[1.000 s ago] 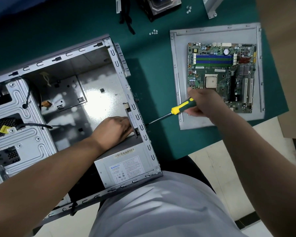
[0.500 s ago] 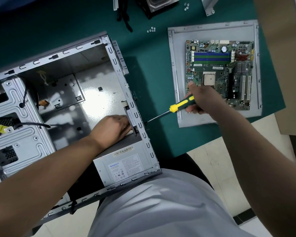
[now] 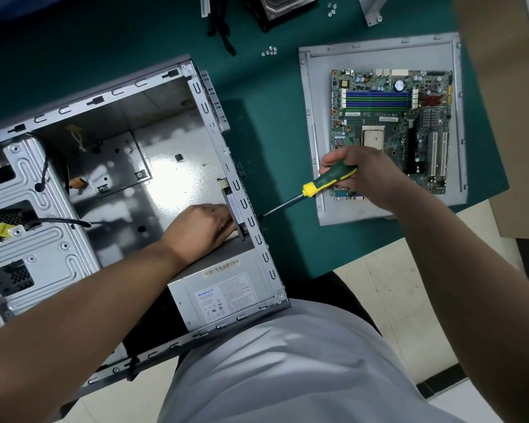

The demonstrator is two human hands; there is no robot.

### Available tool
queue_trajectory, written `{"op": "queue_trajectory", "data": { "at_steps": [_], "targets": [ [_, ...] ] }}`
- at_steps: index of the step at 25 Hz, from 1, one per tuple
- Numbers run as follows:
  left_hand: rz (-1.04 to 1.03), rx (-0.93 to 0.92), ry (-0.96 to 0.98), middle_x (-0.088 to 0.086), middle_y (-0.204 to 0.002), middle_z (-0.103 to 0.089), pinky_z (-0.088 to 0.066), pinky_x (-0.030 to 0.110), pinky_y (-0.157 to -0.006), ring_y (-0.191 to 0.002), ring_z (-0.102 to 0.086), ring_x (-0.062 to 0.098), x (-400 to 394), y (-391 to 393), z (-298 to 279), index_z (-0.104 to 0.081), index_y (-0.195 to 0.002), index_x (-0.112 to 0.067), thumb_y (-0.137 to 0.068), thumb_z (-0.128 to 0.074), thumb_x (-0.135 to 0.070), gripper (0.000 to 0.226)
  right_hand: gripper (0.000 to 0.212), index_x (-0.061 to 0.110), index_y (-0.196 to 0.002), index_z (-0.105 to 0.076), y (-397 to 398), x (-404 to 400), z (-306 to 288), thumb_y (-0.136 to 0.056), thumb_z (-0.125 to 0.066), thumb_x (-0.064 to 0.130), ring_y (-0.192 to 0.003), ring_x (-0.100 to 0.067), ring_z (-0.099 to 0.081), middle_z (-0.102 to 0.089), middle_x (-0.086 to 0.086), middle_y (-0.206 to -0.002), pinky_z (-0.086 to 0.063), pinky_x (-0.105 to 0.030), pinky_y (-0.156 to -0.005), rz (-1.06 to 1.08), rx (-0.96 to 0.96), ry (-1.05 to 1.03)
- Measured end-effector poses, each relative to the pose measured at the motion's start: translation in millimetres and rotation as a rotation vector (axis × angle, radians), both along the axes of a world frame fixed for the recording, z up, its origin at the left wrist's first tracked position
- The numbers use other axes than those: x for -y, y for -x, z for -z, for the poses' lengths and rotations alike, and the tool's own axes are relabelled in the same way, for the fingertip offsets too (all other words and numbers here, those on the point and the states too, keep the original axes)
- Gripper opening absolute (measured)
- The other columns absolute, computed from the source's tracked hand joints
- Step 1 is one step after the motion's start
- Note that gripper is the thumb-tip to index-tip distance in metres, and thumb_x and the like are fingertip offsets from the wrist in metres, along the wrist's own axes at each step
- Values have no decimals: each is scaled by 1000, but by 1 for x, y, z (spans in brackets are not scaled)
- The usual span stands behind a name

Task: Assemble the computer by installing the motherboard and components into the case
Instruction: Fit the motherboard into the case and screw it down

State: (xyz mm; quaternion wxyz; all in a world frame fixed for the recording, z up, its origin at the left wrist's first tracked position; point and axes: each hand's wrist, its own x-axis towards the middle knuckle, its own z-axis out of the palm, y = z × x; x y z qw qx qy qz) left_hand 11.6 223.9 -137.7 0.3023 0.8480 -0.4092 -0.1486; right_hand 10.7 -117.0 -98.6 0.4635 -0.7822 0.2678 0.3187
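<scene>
right hand (image 3: 359, 174) grips green-and-yellow-handled screwdriver (image 3: 315, 188) | shaft slants down-left, tip at open grey metal case (image 3: 251, 209) rear wall | left hand (image 3: 200, 228) presses inside, fingers hidden

open case (image 3: 171, 166), motherboard (image 3: 409, 123) flat beside

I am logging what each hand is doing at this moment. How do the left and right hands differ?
The left hand reaches inside the computer case, against its rear wall above the power supply; the right hand is outside, over the green mat. The right hand grips a screwdriver; whether the left hand holds anything is hidden. Both work at the same spot on the rear wall, from opposite sides.
</scene>
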Motion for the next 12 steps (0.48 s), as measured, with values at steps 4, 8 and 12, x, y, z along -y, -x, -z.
{"op": "queue_trajectory", "data": {
  "at_steps": [4, 8, 12],
  "targets": [
    [14, 28, 5, 9, -58, -59, -49, 26, -49, -47, -60, 29, 0, 0, 1, -60, -65, -5, -93, -48, -23, 35, 28, 4, -106, -70, 0, -3, -1, -106, -52, 26, -76, -23, -76, -74, -24, -103, -60, -27, -60, 375, -70, -196],
    [9, 26, -22, 9, -58, -59, -49, 27, -49, -47, -60, 28, 0, 1, 1, -60, -65, -4, -89, -63, -13, 26, 18, 2, -109, -70, 4, 0, 7, -103, -60, 16, -65, -2, -69, -73, -20, -99, -56, -16, -65, 172, -10, 9],
    [-2, -6, -43, 12, -60, -61, -52, 31, -52, -49, -62, 31, 1, 1, 0, -61, -67, -2, -82, -78, 2, 23, 22, 2, -115, -69, 1, -1, -2, -104, -52, 10, -93, -18, -77, -71, -16, -118, -62, -25, -77, 402, -75, -286]
  ]
}}
